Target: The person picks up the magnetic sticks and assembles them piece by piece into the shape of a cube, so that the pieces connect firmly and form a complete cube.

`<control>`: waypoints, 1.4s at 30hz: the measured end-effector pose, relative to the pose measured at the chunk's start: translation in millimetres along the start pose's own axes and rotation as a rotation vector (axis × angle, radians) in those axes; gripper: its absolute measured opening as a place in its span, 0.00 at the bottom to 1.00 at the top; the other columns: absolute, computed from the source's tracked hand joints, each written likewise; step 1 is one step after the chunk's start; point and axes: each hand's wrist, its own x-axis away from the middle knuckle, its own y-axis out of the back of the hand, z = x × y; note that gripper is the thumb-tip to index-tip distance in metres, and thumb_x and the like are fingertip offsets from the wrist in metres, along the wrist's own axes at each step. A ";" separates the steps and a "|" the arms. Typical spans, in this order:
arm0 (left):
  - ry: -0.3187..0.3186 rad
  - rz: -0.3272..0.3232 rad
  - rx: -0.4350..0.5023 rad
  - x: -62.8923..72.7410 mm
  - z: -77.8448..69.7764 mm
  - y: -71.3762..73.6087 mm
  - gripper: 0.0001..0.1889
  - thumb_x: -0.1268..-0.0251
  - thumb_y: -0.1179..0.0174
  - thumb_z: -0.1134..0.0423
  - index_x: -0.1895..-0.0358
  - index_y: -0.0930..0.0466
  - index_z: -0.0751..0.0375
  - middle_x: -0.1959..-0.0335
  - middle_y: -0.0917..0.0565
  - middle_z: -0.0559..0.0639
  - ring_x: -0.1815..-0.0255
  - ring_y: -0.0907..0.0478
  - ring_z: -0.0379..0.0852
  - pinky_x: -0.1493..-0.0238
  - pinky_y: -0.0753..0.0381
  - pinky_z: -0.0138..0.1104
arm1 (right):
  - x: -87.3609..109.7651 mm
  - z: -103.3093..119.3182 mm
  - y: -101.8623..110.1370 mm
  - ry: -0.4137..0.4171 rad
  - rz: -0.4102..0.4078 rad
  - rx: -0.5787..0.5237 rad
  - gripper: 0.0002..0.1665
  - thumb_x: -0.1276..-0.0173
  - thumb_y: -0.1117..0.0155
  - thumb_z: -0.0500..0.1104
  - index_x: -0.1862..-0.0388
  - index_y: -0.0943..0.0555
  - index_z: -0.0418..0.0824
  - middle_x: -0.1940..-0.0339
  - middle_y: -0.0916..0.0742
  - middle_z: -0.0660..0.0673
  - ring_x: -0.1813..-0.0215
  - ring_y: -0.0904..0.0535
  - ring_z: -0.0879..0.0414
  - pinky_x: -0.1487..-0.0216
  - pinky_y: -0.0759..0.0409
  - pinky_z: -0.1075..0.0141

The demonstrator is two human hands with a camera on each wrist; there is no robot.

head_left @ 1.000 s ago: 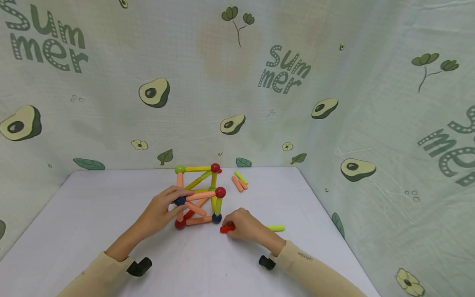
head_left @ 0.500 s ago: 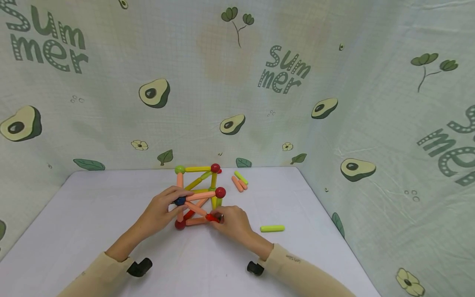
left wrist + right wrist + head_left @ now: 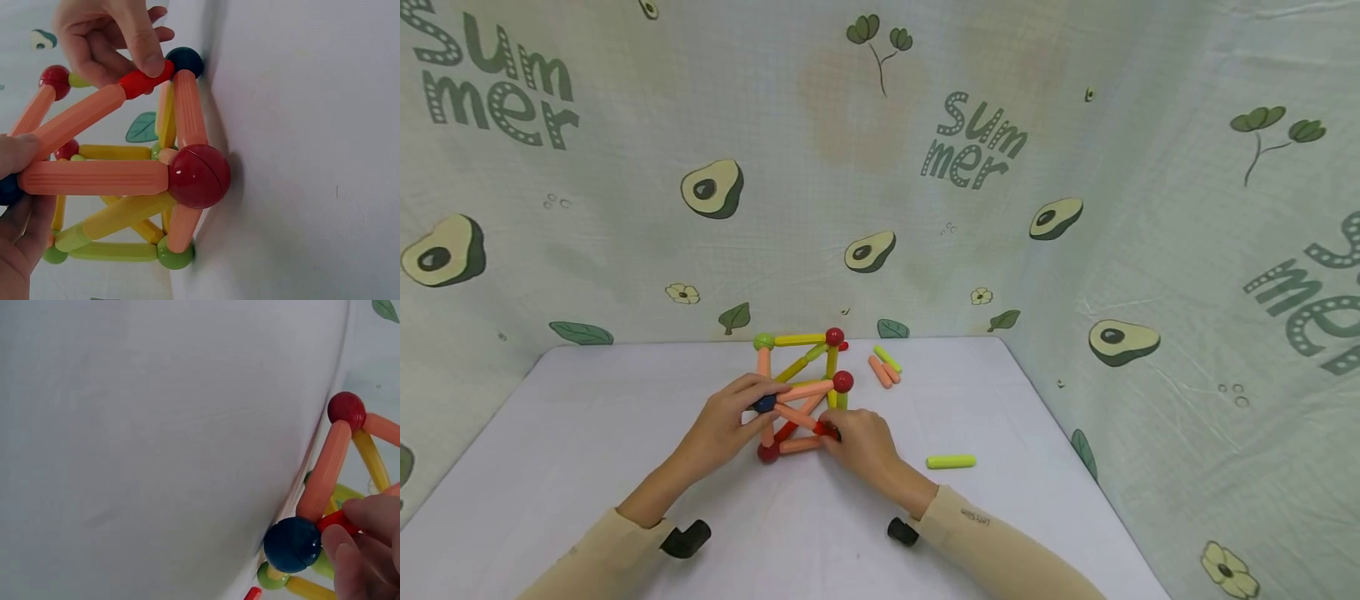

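A cube-like frame of coloured sticks and balls stands on the table. My left hand grips its front upper-left corner around a dark blue ball. From that ball a salmon stick slants down across the front face. My right hand pinches a short red stick at the lower end of the slanting stick. In the left wrist view the red stick's far end meets the lower dark blue ball; the right wrist view shows this ball beside the fingertips. In the head view my right hand hides it.
A lime stick lies to the right of my right hand. Behind the frame's right side are two salmon sticks and another lime stick. A printed cloth hangs behind the white table.
My right hand has carried the red stick left and slightly up from the table to the frame's lower right corner. The frame has shifted slightly; my left hand stays at its corner.
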 end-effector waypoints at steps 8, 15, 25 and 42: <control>0.015 0.002 -0.022 -0.6 -2.2 -1.2 0.28 0.42 0.23 0.75 0.37 0.14 0.54 0.45 0.16 0.47 0.50 0.15 0.47 0.51 0.11 0.42 | 1.6 -7.4 8.2 -0.033 0.008 -0.164 0.08 0.33 0.20 0.40 0.56 0.09 0.43 0.68 0.10 0.52 0.70 0.19 0.64 0.64 0.21 0.78; 0.050 0.042 -0.034 -1.6 5.9 4.5 0.30 0.42 0.23 0.74 0.36 0.15 0.52 0.43 0.16 0.46 0.47 0.16 0.47 0.49 0.11 0.43 | 5.5 -35.5 20.8 -0.210 0.010 -0.459 0.15 0.29 0.30 0.34 0.44 0.16 0.35 0.54 0.10 0.40 0.59 0.11 0.53 0.55 0.12 0.67; 0.035 0.080 -0.072 -9.4 21.9 12.2 0.32 0.41 0.25 0.76 0.32 0.18 0.51 0.40 0.16 0.52 0.38 0.19 0.55 0.39 0.16 0.53 | 3.3 -37.2 15.4 -0.106 0.207 -0.476 0.13 0.26 0.29 0.36 0.45 0.17 0.39 0.56 0.08 0.43 0.53 0.09 0.53 0.52 0.15 0.72; -0.149 -0.078 -0.229 -3.7 -24.7 -17.7 0.27 0.50 0.15 0.61 0.44 0.12 0.54 0.51 0.13 0.46 0.44 0.26 0.50 0.51 0.15 0.45 | -0.1 5.2 11.1 -0.034 0.161 -0.444 0.14 0.26 0.30 0.36 0.43 0.16 0.41 0.55 0.08 0.45 0.57 0.12 0.60 0.55 0.14 0.72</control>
